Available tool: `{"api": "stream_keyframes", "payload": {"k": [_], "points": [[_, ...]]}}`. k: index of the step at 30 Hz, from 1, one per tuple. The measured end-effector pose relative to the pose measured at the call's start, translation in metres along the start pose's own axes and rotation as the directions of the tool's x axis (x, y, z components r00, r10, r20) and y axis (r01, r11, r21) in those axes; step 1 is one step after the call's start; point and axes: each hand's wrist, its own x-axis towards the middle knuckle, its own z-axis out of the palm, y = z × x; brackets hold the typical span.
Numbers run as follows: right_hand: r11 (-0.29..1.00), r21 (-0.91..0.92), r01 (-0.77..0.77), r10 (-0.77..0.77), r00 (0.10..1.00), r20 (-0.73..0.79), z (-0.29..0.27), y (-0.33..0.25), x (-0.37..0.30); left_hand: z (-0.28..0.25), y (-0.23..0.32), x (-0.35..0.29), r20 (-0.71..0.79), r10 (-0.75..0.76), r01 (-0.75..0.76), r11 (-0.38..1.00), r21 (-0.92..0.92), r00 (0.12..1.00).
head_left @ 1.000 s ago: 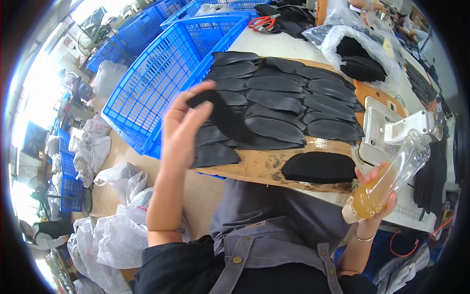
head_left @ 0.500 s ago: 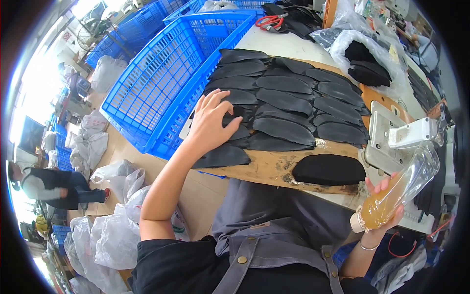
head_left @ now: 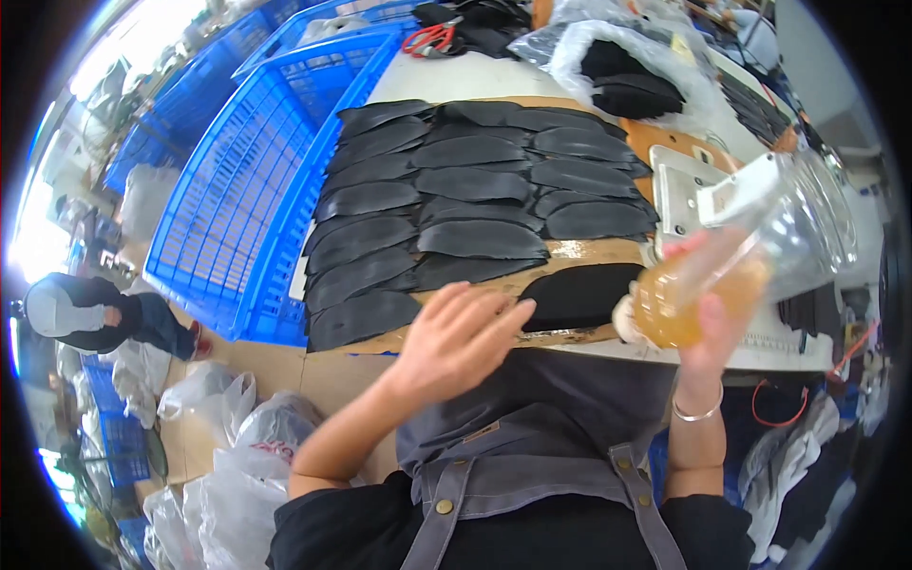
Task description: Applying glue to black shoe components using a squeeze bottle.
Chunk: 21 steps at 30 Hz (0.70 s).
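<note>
Rows of overlapping black curved pads cover a worn brown board on the table. One separate matte black pad lies at the board's near edge. My left hand is beside that pad's left end, fingers stretched out and nothing visible in them. Gripped in my right hand is a clear plastic bottle partly filled with yellowish liquid. It is tilted, its pale capped end pointing down and left near the separate pad's right end. Motion blurs the bottle and part of that hand.
A blue plastic basket stands against the table's left side. Red-handled scissors and a plastic bag of black pieces lie toward the back. A white machine part sits at right. Plastic bags cover floor at left, where a person stands.
My left hand has left the rows of pads and come nearer, to the separate pad. My right hand has brought the bottle inward over the table edge. The whole view has shifted.
</note>
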Motion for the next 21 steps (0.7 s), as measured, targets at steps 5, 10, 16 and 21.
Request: {"api": "stream_keyframes", "payload": {"k": [5,10,16,21], "points": [[0.997,-0.047,0.063,-0.056,0.990,0.128,0.042,0.020,0.008,0.029,0.003,-0.008,-0.071,0.025,-0.028,0.999,-0.036,0.997],[0.985,-0.076,0.152,-0.123,0.946,0.301,0.062,0.031,0.008,0.035,0.002,-0.015,-0.102,0.042,-0.045,0.999,-0.028,0.994],[0.959,-0.276,0.063,0.048,0.925,0.377,0.070,0.029,0.005,0.034,0.002,-0.025,-0.031,-0.001,0.002,1.000,0.020,1.000],[0.798,-0.482,0.363,-0.201,0.913,0.355,0.055,0.029,0.022,0.038,0.004,-0.014,-0.057,-0.022,0.021,0.999,-0.029,0.998]]}}
